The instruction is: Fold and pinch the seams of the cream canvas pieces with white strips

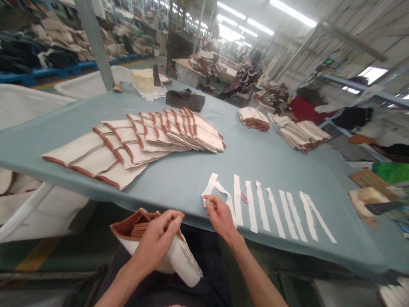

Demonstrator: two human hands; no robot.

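Observation:
My left hand [156, 238] is closed around a folded bundle of cream cloth pieces [188, 266] with brown inner faces. The bundle is tilted over my lap, just off the table's front edge. At that edge my right hand [220, 215] has thumb and forefinger pinched on a bent white fabric strip [210, 186]. Part of this strip is hidden by the hand. To its right, several more white strips [251, 209] lie side by side on the table. Between two of them is a small pink tool [244, 197], its kind too small to tell.
A fanned row of cream and brown cloth pieces [153, 132] covers the left of the blue-green table [179, 187]. Cloth stacks [254, 117] lie at the back right. A dark folded item [185, 100] is at the far edge. Beyond, a person [247, 76] sits among cloth piles.

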